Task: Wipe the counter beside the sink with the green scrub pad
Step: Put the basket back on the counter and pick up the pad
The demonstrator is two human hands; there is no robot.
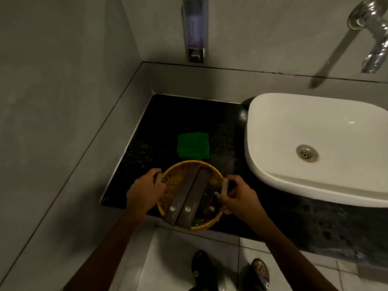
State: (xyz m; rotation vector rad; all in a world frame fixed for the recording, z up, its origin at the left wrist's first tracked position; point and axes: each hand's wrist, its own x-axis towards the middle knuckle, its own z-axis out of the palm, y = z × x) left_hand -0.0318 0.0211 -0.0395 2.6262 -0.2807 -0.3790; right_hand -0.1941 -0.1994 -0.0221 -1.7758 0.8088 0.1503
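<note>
The green scrub pad (193, 145) lies flat on the black stone counter (168, 114), left of the white sink (310, 143). Nearer to me, at the counter's front edge, is a round yellow wicker basket (178, 177) with long brown boxes (190, 198) inside. My left hand (144, 191) grips the basket's left handle and my right hand (239, 196) grips its right handle. Neither hand touches the pad, which sits just beyond the basket.
A soap dispenser (195, 28) hangs on the back wall above the counter. A chrome tap (371, 32) juts out over the sink at top right. Grey tiled walls close in the counter's left and back. My sandalled feet (231, 271) stand on the tiled floor below.
</note>
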